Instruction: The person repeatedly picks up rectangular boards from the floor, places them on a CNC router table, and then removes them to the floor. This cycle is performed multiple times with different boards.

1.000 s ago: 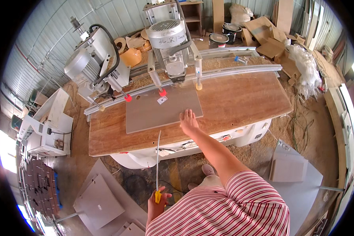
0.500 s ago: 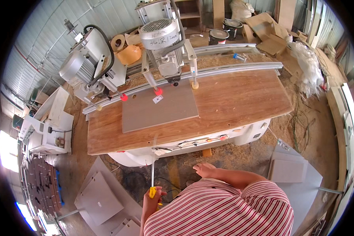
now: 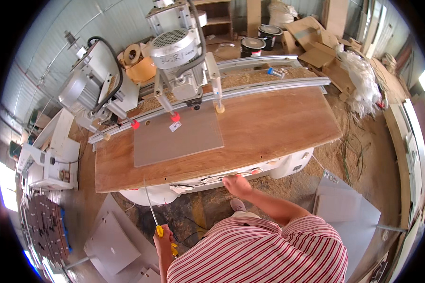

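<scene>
Head-worn fisheye, facing down, near worktable (image 3: 278, 113)

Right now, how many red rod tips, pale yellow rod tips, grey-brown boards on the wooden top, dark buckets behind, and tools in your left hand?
Red rod tips: 2
Pale yellow rod tips: 2
Grey-brown board: 1
Dark buckets: 2
Yellow-handled tool: 1
Total: 8

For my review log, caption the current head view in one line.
Left hand holding a yellow-handled tool, right hand near the white machine front, grey panel lying on the wooden tabletop.
</scene>
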The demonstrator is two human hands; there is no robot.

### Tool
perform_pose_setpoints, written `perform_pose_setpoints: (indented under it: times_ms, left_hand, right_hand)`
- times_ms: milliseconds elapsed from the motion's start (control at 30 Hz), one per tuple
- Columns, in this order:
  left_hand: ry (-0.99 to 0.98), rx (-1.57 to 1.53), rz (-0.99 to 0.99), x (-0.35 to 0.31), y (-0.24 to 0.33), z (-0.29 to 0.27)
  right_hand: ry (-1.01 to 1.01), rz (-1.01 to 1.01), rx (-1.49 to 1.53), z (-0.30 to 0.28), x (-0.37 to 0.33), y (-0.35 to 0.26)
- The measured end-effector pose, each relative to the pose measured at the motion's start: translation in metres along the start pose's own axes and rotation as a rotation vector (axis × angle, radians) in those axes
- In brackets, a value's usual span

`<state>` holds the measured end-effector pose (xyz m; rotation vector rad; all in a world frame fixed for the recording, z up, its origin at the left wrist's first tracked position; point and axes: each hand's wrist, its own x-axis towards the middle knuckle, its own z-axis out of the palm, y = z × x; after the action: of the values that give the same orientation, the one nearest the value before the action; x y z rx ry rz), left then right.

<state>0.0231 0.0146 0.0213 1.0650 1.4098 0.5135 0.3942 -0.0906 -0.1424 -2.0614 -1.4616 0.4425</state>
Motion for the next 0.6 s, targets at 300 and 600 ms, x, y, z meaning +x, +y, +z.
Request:
perform_pose_setpoints:
  times_ms: [300, 600]
  left_hand:
    - [-0.412, 0.347, 0.103, -0.018, 0.004, 0.019]
    - [0.171, -0.107, -0.073, -0.053, -0.023, -0.012]
  right_hand:
    - [0.483, 0.353, 0.233, -0.036, 0.154, 0.033]
    - [-0.003, 0.312, 0.024, 0.018, 0.178, -0.017]
